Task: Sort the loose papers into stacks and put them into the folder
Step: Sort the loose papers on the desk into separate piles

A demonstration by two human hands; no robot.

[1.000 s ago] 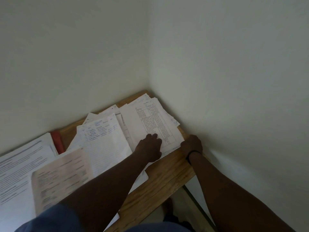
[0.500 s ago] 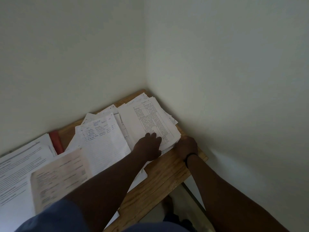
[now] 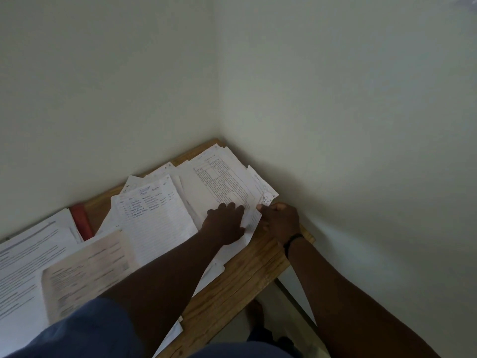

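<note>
A loose pile of printed sheets [image 3: 224,182] lies in the far right corner of the wooden table [image 3: 242,275]. My left hand [image 3: 224,223] rests flat on the near end of that pile. My right hand [image 3: 280,222] pinches the pile's right edge, and the corner of the paper curls up there. A lined sheet with handwriting [image 3: 154,215] overlaps the pile on the left. A red folder [image 3: 82,223] shows as a strip between papers near the back wall.
More printed pages [image 3: 28,267] and a tan-tinted sheet [image 3: 87,270] cover the table's left side. Two walls meet right behind the pile. The table's right end stops just past my right wrist, with floor below.
My right hand moved from the table edge up to the pile's right edge and took hold of it, lifting a corner. My left hand stayed on the pile.
</note>
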